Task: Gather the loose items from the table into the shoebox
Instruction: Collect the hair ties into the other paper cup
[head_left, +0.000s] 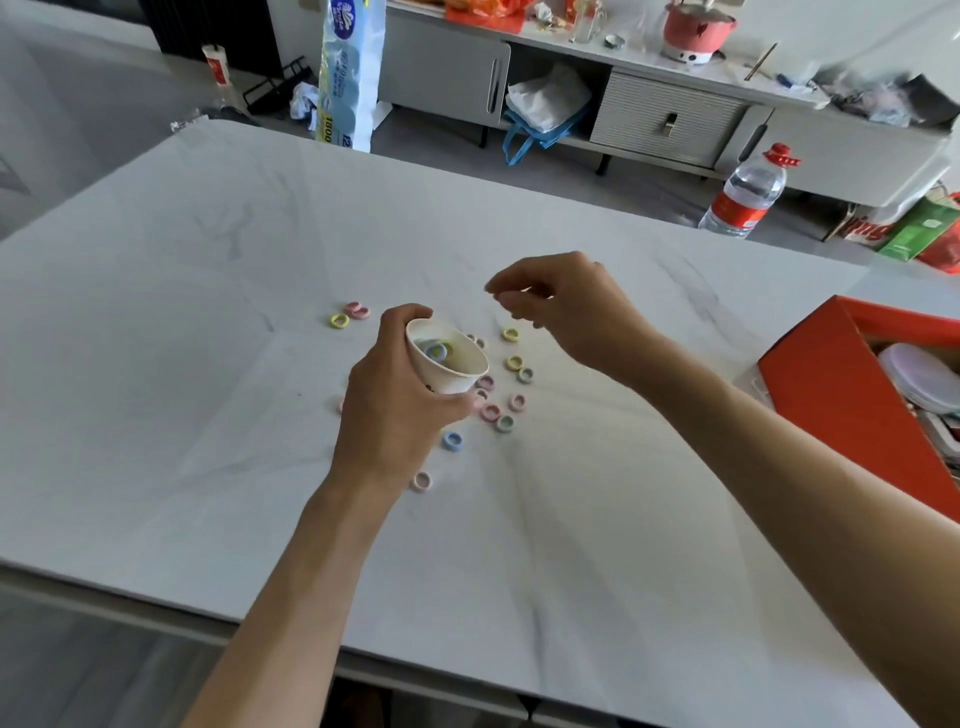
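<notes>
Now the left hand (395, 405) grips a tilted paper cup (453, 375) holding pastel rings (435, 351).

"1800" is printed on a blue tissue pack (345, 78); "ing" is seen on a red-and-white carton (868, 228).

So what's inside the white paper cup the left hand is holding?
A blue ring lies inside the paper cup, with something pale and blurred beside it. The cup's own wall and the left hand hide the lower part, so no count is possible.
</notes>
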